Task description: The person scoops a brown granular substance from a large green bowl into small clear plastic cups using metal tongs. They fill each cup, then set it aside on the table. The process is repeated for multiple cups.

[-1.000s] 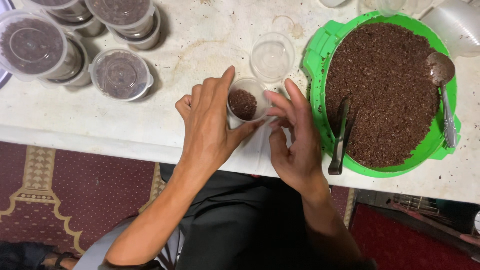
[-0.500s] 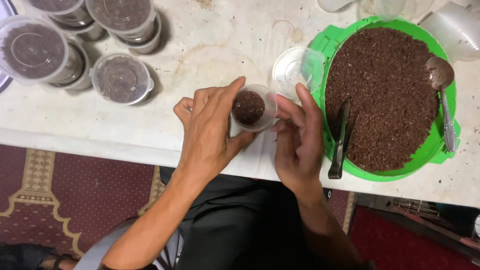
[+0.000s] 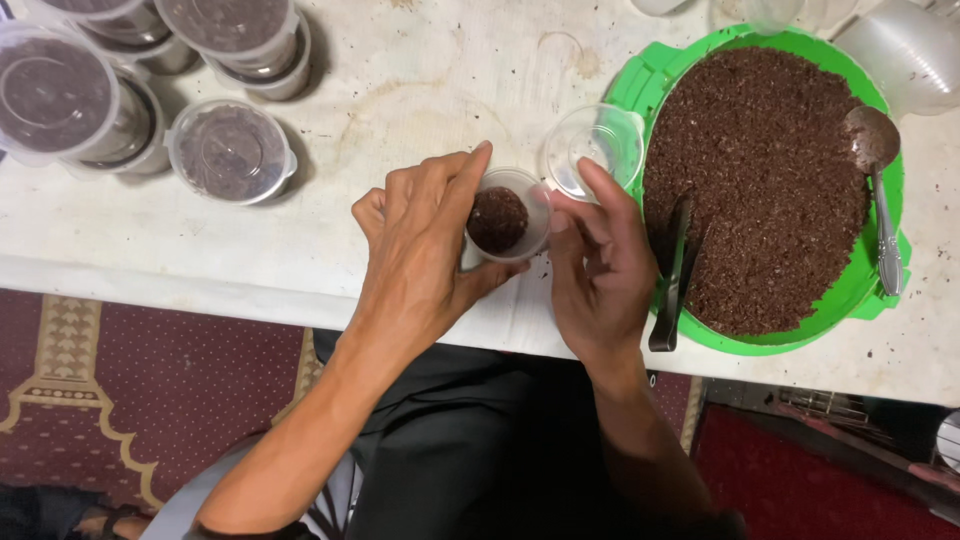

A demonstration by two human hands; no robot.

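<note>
Here, clear round cup (image 3: pixel 508 215), crumbly brown filling (image 3: pixel 497 219)

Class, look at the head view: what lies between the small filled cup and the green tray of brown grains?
A clear lid, pinched by the right hand, lies between the cup and green tray.

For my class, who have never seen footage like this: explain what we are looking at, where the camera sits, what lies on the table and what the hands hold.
There is no machine here: a person works with two bare hands. The camera sits on their head and looks down. The left hand holds a small clear cup partly filled with dark brown crumbly stuff. The right hand holds a clear lid at its edge beside the cup. On the white table stand a green tub full of the same brown stuff, with a metal spoon and dark tongs in it, and several lidded filled cups on the left.
</note>
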